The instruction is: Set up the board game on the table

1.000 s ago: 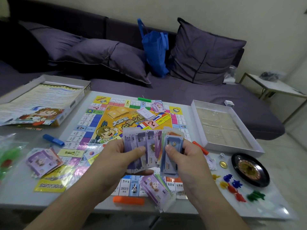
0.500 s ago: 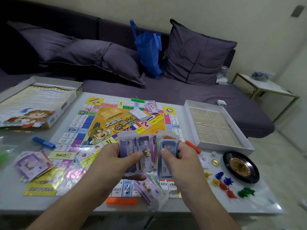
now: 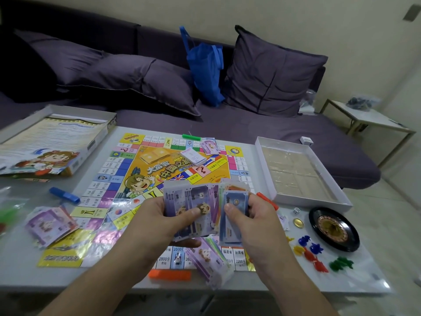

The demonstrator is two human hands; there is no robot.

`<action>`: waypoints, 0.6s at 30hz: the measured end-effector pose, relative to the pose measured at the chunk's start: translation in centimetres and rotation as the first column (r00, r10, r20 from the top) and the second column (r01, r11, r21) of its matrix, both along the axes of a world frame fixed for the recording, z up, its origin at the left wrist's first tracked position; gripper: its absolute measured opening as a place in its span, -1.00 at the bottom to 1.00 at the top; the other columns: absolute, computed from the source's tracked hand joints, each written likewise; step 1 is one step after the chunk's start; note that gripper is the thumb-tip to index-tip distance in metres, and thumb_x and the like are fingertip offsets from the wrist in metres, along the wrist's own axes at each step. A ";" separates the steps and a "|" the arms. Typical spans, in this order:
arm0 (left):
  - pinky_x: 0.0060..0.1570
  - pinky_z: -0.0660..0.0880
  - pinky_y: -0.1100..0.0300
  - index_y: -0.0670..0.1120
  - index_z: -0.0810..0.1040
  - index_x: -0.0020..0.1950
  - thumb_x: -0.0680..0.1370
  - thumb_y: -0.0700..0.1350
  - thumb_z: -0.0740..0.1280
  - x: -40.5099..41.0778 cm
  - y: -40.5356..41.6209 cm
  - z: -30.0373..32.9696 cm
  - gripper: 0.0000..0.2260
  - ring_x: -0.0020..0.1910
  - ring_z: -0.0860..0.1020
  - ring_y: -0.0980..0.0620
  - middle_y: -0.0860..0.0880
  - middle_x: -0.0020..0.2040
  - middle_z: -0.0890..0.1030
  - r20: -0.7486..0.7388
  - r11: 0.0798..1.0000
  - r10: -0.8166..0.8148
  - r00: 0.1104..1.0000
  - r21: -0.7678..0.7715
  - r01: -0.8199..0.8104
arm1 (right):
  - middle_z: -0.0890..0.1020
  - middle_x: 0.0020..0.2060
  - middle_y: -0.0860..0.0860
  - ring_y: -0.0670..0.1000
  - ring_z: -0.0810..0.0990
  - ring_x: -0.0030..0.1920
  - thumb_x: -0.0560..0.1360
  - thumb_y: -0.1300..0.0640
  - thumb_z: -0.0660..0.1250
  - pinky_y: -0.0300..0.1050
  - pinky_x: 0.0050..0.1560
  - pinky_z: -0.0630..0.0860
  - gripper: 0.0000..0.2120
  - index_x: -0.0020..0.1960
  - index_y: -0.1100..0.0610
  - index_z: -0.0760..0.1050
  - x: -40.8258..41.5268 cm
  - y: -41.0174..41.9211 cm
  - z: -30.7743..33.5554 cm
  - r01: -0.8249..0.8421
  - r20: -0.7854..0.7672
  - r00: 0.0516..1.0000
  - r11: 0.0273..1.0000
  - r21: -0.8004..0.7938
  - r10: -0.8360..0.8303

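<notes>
Board [image 3: 159,169] lies flat at frame centre on the table [image 3: 20,277], with a card deck [image 3: 193,156] above centre. Head view: both hands hold a fan of play money [image 3: 200,206] just below centre. Left hand [image 3: 159,215] pinches the purple notes, thumb on top; right hand [image 3: 252,215] pinches the blue ones. To sort well, peel off one colour at a time and stack it beside the purple pile [image 3: 209,263] at lower centre, clear of the tokens [image 3: 312,252] at lower right.

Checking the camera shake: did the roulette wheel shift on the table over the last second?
No. The roulette wheel sits beside the same white box tray corner.
</notes>
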State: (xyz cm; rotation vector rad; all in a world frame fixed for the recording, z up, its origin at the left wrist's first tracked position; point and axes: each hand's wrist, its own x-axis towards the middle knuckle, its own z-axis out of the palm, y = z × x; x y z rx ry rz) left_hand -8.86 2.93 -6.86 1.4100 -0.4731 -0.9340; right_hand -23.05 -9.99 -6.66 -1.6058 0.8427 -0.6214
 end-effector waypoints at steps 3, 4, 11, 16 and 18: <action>-0.15 0.72 -0.11 -0.21 0.67 0.13 0.46 -0.19 0.50 0.0 0.1 -0.1 -0.74 -0.07 0.75 -0.22 -0.22 -0.05 0.76 -0.025 1.000 0.001 1.000 0.001 -0.001 | 0.75 -0.09 -0.03 -0.05 0.76 -0.07 0.66 0.12 0.36 -0.06 -0.14 0.72 -0.90 0.11 -0.02 0.64 0.0 0.1 -0.1 -0.006 -0.008 1.000 1.000 0.004 0.006; -0.14 0.72 -0.12 -0.24 0.66 0.14 0.48 -0.22 0.48 0.1 0.2 -0.2 -0.76 -0.07 0.75 -0.23 -0.23 -0.04 0.75 -0.044 1.000 -0.004 0.999 -0.001 0.004 | 0.75 -0.09 -0.03 -0.05 0.76 -0.07 0.66 0.11 0.36 -0.07 -0.15 0.72 -0.91 0.11 -0.01 0.64 0.0 0.1 -0.1 -0.008 -0.009 1.000 1.000 0.012 0.008; -0.10 0.71 -0.15 -0.29 0.61 0.18 0.51 -0.29 0.46 -0.1 0.4 -0.4 -0.74 -0.03 0.74 -0.29 -0.28 0.00 0.74 -0.136 0.999 -0.042 0.990 0.023 0.046 | 0.74 -0.13 -0.08 -0.13 0.73 -0.10 0.66 0.10 0.36 -0.12 -0.14 0.70 -0.92 0.07 -0.01 0.64 -0.1 0.2 -0.3 -0.006 -0.075 0.997 0.999 -0.053 0.002; -0.11 0.72 -0.10 -0.27 0.63 0.17 0.55 -0.28 0.44 -0.4 0.8 -0.5 -0.79 0.00 0.74 -0.25 -0.27 0.00 0.74 -0.155 0.996 -0.053 0.987 0.056 0.063 | 0.73 -0.12 -0.08 -0.12 0.72 -0.08 0.66 0.08 0.36 -0.12 -0.13 0.69 -0.92 0.05 -0.04 0.63 0.0 0.5 -0.5 -0.021 -0.135 0.991 0.994 -0.109 0.007; -0.11 0.72 -0.08 -0.28 0.63 0.14 0.57 -0.30 0.42 -0.2 1.2 -0.2 -0.84 -0.02 0.75 -0.24 -0.26 0.00 0.75 -0.173 0.996 -0.046 0.984 0.071 0.059 | 0.72 -0.14 -0.06 -0.07 0.72 -0.09 0.66 0.09 0.37 -0.05 -0.10 0.69 -0.92 0.02 -0.02 0.63 -0.2 0.3 -0.3 -0.010 -0.168 0.986 0.992 -0.125 -0.011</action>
